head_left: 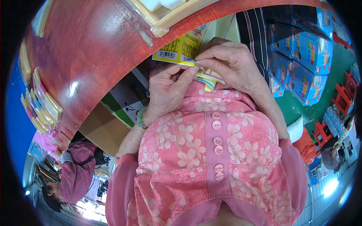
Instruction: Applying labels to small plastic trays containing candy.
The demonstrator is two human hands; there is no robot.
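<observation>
Left hand point(167, 86) and right hand point(233, 62) pinch the near edge of the yellow printed packaging point(181, 46), thumbs and fingers closed on it, neither clearly nearer. It lies toward 12 o'clock from the left, 10 o'clock from the right; partly covered, its long axis cannot be told. Beyond, the red worktop point(94, 49) spreads at 10 o'clock; blue boxes point(307, 52) stand stacked at 3.

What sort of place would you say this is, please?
Probably a packing workshop: printed blue boxes are stacked to the right, a co-worker is near the red table, and the left hand and right hand hold a yellow printed packet.
</observation>
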